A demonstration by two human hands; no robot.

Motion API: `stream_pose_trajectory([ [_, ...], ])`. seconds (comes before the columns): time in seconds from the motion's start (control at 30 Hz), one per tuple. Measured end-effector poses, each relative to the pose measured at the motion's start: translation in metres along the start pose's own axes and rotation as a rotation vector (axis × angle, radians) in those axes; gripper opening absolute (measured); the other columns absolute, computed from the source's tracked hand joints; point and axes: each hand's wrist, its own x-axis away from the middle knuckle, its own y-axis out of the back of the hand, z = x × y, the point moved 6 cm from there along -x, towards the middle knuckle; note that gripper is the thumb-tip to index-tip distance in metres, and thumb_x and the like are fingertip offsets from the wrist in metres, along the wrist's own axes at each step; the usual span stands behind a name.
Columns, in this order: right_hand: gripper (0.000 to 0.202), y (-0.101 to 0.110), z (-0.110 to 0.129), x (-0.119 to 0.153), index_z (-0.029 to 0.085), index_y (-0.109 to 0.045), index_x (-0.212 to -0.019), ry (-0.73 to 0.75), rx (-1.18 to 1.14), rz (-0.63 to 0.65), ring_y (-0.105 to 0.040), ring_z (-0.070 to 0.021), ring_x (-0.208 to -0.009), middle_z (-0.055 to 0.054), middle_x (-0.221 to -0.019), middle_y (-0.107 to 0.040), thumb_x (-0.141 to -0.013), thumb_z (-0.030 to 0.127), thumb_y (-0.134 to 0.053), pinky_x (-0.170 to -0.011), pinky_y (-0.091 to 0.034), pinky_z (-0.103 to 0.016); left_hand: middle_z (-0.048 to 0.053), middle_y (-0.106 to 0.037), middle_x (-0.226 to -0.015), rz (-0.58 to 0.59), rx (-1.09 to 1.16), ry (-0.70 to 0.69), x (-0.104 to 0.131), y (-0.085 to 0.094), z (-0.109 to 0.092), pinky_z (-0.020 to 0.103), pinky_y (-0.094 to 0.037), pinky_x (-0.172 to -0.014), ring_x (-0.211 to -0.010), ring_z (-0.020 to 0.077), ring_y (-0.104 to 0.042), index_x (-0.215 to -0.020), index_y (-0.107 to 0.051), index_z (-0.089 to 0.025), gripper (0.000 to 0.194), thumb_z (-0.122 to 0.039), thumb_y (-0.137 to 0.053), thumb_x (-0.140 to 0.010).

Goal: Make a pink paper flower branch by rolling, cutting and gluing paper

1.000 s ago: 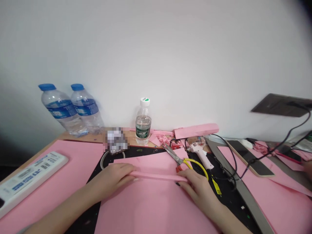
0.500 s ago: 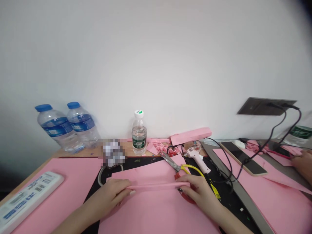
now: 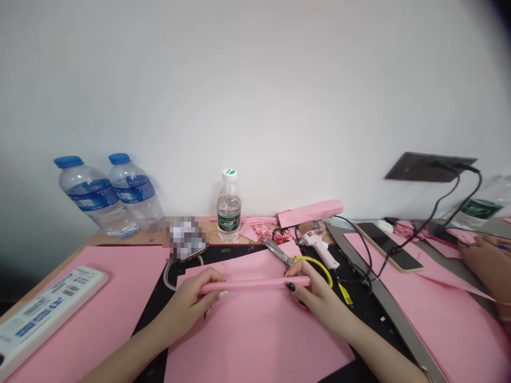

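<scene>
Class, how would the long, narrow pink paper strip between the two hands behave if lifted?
The pink paper strip probably feels light, being so slim. It seems fairly stiff lengthwise, running nearly straight between left hand and right hand.

Slim pink paper strip [image 3: 255, 284], long, straight, plain-faced, pinched near both ends, running left to right, near side, about centre

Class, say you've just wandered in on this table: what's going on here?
A person holds a narrow pink strip crosswise, the left hand pinching one end and the right hand the other, over a larger pink sheet. Scissors lie just beyond the right hand, which partly hides them, and a glue gun lies farther back. At the far right, another person's hand is partly in view.
</scene>
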Motion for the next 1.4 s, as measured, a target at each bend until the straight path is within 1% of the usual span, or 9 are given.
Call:
stream_pose_trajectory([
  [0.2, 0.027, -0.013, 0.006, -0.005, 0.022, -0.042, -0.085, -0.086, -0.101, 0.038, -0.034, -0.0088, -0.050, 0.008, -0.061, -0.038, -0.089, 0.047, -0.050, -0.047, -0.029, -0.021, -0.004, -0.056, -0.069, -0.094, 0.193, 0.022, -0.003, 0.004, 0.000, 0.026, -0.049, -0.062, -0.059, 0.0129, -0.058, -0.078, -0.054, -0.019, 0.008, -0.026, -0.053, -0.081],
  [0.4, 0.029, -0.020, 0.003, -0.016, 0.020, -0.043, -0.081, -0.047, -0.134, 0.024, -0.037, -0.0082, -0.049, 0.007, -0.059, -0.044, -0.087, 0.046, -0.054, -0.048, -0.030, -0.022, -0.002, -0.064, -0.072, -0.197, 0.236, 0.038, -0.003, 0.011, 0.003, 0.027, -0.052, -0.066, -0.066, 0.0144, -0.064, -0.076, -0.056, -0.019, 0.003, -0.021, -0.058, -0.077],
  [0.67, 0.032, -0.023, -0.010, -0.015, 0.023, -0.033, -0.070, -0.002, -0.177, -0.042, -0.032, -0.0056, -0.035, 0.007, -0.047, -0.051, -0.092, 0.042, -0.046, -0.038, -0.021, -0.020, 0.000, -0.068, -0.062, -0.197, 0.209, 0.070, -0.005, 0.005, 0.000, 0.027, -0.053, -0.060, -0.059, 0.0159, -0.066, -0.067, -0.054, -0.018, 0.014, -0.025, -0.056, -0.079],
  [0.77, 0.030, -0.020, -0.012, -0.014, 0.022, -0.036, -0.072, -0.031, -0.236, -0.043, -0.033, -0.0047, -0.034, 0.008, -0.047, -0.050, -0.090, 0.041, -0.051, -0.037, -0.021, -0.019, 0.000, -0.069, -0.069, -0.189, 0.126, 0.042, -0.006, 0.007, 0.001, 0.028, -0.051, -0.065, -0.067, 0.0167, -0.065, -0.066, -0.057, -0.018, 0.014, -0.023, -0.060, -0.078],
  [0.87, 0.025, -0.017, -0.015, -0.013, 0.020, -0.043, -0.077, -0.078, -0.248, -0.079, -0.035, -0.0048, -0.037, 0.009, -0.050, -0.049, -0.086, 0.038, -0.058, -0.038, -0.025, -0.018, 0.001, -0.070, -0.081, -0.163, 0.031, -0.013, -0.006, 0.010, 0.002, 0.030, -0.046, -0.075, -0.079, 0.0186, -0.063, -0.074, -0.066, -0.018, 0.003, -0.019, -0.064, -0.076],
  [0.93, 0.022, -0.015, -0.015, -0.012, 0.019, -0.047, -0.077, -0.072, -0.224, -0.117, -0.039, -0.0054, -0.042, 0.008, -0.055, -0.049, -0.084, 0.035, -0.060, -0.040, -0.030, -0.018, 0.002, -0.070, -0.087, -0.151, -0.092, -0.101, -0.005, 0.009, -0.002, 0.032, -0.044, -0.078, -0.086, 0.0202, -0.061, -0.083, -0.069, -0.020, 0.008, -0.018, -0.062, -0.079],
  [1.1, 0.010, -0.021, -0.003, -0.008, 0.018, -0.054, -0.074, -0.022, -0.157, -0.100, -0.054, -0.0103, -0.057, 0.003, -0.069, -0.054, -0.077, 0.020, -0.063, -0.050, -0.043, -0.022, 0.004, -0.071, -0.090, -0.199, -0.622, -0.536, 0.006, -0.012, -0.026, 0.038, -0.042, -0.076, -0.085, 0.0235, -0.059, -0.101, -0.064, -0.019, 0.017, -0.022, -0.050, -0.092],
  [1.2, 0.011, -0.027, 0.005, -0.005, 0.019, -0.057, -0.073, -0.029, -0.122, -0.048, -0.057, -0.0120, -0.059, 0.002, -0.069, -0.057, -0.070, 0.009, -0.061, -0.051, -0.046, -0.022, 0.005, -0.071, -0.089, -0.222, -0.812, -0.692, 0.010, -0.031, -0.032, 0.038, -0.042, -0.070, -0.074, 0.0218, -0.061, -0.111, -0.058, -0.014, 0.023, -0.021, -0.041, -0.097],
  [1.4, 0.024, -0.038, 0.005, -0.001, 0.018, -0.067, -0.084, -0.020, -0.106, 0.088, -0.060, -0.0134, -0.061, -0.001, -0.075, -0.067, -0.068, 0.003, -0.059, -0.053, -0.048, -0.023, 0.006, -0.070, -0.087, -0.132, -0.838, -0.657, 0.009, -0.050, -0.027, 0.035, -0.047, -0.063, -0.070, 0.0213, -0.065, -0.107, -0.054, -0.015, 0.027, -0.020, -0.028, -0.100],
])
